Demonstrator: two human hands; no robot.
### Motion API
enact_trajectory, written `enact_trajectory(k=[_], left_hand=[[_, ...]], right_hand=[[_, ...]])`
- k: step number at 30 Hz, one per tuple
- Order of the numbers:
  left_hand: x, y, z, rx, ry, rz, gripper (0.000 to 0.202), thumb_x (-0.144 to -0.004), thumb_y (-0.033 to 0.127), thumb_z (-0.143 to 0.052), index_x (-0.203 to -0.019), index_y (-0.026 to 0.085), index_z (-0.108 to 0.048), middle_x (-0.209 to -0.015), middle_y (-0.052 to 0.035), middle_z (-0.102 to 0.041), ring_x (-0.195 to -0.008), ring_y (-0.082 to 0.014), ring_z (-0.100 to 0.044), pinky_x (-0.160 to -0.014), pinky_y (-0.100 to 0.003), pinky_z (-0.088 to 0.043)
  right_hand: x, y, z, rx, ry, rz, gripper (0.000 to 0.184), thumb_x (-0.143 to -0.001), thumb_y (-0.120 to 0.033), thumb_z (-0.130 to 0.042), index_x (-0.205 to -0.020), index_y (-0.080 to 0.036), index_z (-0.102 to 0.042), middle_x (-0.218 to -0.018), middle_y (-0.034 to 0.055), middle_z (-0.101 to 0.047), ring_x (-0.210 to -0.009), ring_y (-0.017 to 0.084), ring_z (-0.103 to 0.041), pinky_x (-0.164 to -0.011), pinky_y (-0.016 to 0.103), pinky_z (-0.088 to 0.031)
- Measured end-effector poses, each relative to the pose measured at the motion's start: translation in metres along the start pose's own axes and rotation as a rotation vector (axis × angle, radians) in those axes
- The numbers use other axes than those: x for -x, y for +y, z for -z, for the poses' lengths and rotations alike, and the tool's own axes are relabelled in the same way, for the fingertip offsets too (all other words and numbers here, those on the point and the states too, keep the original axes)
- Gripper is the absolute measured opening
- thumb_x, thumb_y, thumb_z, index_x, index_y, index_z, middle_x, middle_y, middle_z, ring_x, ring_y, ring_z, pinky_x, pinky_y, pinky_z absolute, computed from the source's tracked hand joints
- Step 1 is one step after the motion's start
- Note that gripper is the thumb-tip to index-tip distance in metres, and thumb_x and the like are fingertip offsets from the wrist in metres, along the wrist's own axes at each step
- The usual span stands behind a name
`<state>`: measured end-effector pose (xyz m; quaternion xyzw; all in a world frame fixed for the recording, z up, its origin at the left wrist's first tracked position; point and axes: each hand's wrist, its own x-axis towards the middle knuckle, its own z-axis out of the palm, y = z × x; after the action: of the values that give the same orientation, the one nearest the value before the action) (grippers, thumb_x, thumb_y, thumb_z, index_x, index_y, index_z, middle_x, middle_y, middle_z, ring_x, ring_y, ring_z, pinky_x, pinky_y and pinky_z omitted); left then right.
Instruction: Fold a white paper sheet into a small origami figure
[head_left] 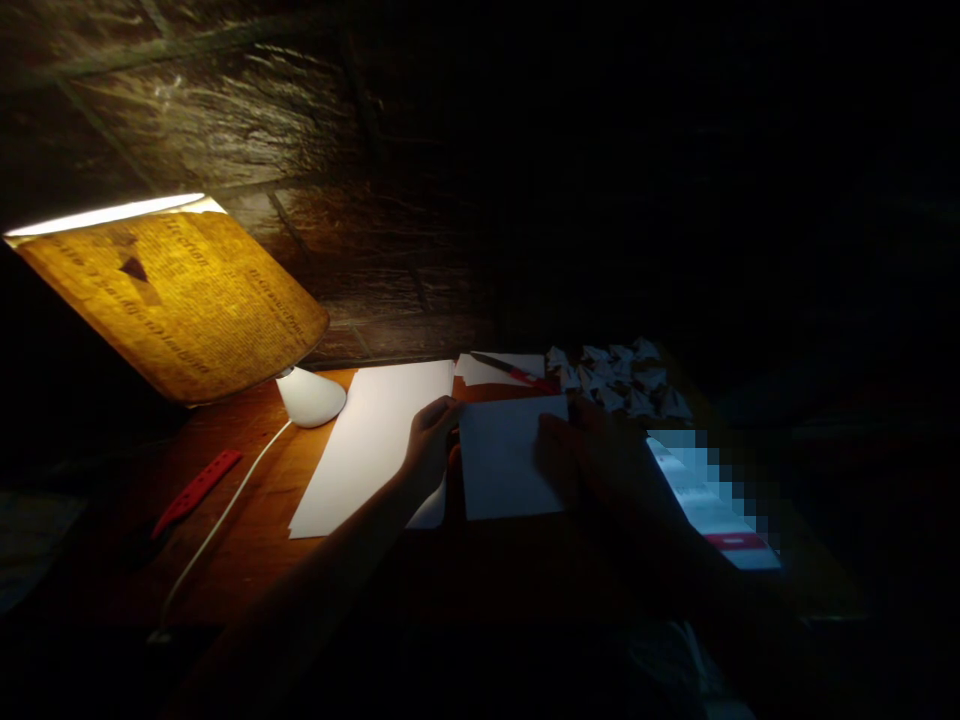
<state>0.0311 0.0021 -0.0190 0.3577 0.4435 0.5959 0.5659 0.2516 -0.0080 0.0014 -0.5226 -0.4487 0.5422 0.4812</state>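
Okay, the white, square paper sheet (506, 462) is up between both hands, held above the brown wooden table (262, 525), right of a tall stack of plain white paper (375, 430). Left hand (430, 442) pinches it at the upper left corner; right hand (581, 445) is clamped on the right edge, thumb over the near face, fingers behind and too dark to make out. Hands apart, one per side. Single or several layers: cannot tell.

Handling, judged by look: very light, thin, fairly flat between the grips, but likely to bend or crease under a hard squeeze. Low slip risk with dry fingertips; could tear if pulled. Best hold: opposite edges or corners, light pinch, middle left free.

Around it: red-handled knife with a dark blade (514, 371) lying on a smaller white paper pile (480, 370), and folded white paper pieces (641, 402) grouped beyond the right hand. Lit bluish screen (679, 485) beside the right forearm.
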Motion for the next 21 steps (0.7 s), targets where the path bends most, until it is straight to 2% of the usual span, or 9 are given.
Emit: enact_trajectory(k=[3, 7, 12, 15, 21], left_hand=[[0.001, -0.003, 0.0, -0.016, -0.066, 0.048, 0.041, -0.065, 0.049, -0.089, -0.076, 0.016, -0.066, -0.064, 0.0024, -0.061, -0.053, -0.0102, -0.056, -0.052, -0.022, -0.045], [0.005, -0.007, 0.0, -0.118, -0.145, 0.109, 0.045, -0.06, 0.042, -0.093, -0.088, 0.012, -0.074, -0.073, -0.005, -0.072, -0.064, -0.0185, -0.067, -0.062, -0.028, -0.052], [0.006, -0.008, -0.002, -0.127, -0.116, 0.14, 0.047, -0.054, 0.04, -0.095, -0.086, 0.01, -0.076, -0.077, -0.0091, -0.076, -0.065, -0.0193, -0.069, -0.063, -0.029, -0.053], [0.006, -0.006, -0.003, -0.102, -0.07, 0.142, 0.047, -0.055, 0.04, -0.094, -0.086, 0.01, -0.076, -0.079, -0.0092, -0.077, -0.062, -0.0184, -0.067, -0.061, -0.028, -0.052], [0.008, -0.004, -0.003, -0.097, -0.117, 0.199, 0.05, -0.052, 0.034, -0.096, -0.09, 0.01, -0.075, -0.08, -0.0104, -0.078, -0.068, -0.0223, -0.07, -0.065, -0.032, -0.056]], right_hand=[[-0.001, -0.002, 0.001, 0.011, 0.044, -0.009, 0.033, -0.07, -0.044, -0.079, -0.092, -0.021, -0.069, -0.085, 0.0051, -0.075, -0.075, 0.022, -0.066, -0.062, 0.031, -0.049], [0.0, -0.004, 0.002, -0.025, 0.011, -0.036, 0.036, -0.068, -0.043, -0.081, -0.093, -0.021, -0.068, -0.092, 0.0065, -0.076, -0.083, 0.024, -0.069, -0.067, 0.032, -0.052], [-0.001, 0.004, -0.001, -0.117, -0.075, -0.059, 0.041, -0.07, -0.044, -0.081, -0.102, -0.02, -0.068, -0.099, 0.0071, -0.077, -0.091, 0.025, -0.071, -0.076, 0.035, -0.055], [-0.003, 0.008, -0.002, -0.103, -0.13, -0.058, 0.043, -0.07, -0.046, -0.081, -0.102, -0.02, -0.071, -0.096, 0.0072, -0.078, -0.087, 0.025, -0.071, -0.076, 0.036, -0.055], [-0.003, 0.003, 0.0, -0.007, -0.057, -0.019, 0.028, -0.071, -0.041, -0.081, -0.09, -0.021, -0.075, -0.085, 0.0055, -0.077, -0.083, 0.026, -0.07, -0.073, 0.036, -0.054]])
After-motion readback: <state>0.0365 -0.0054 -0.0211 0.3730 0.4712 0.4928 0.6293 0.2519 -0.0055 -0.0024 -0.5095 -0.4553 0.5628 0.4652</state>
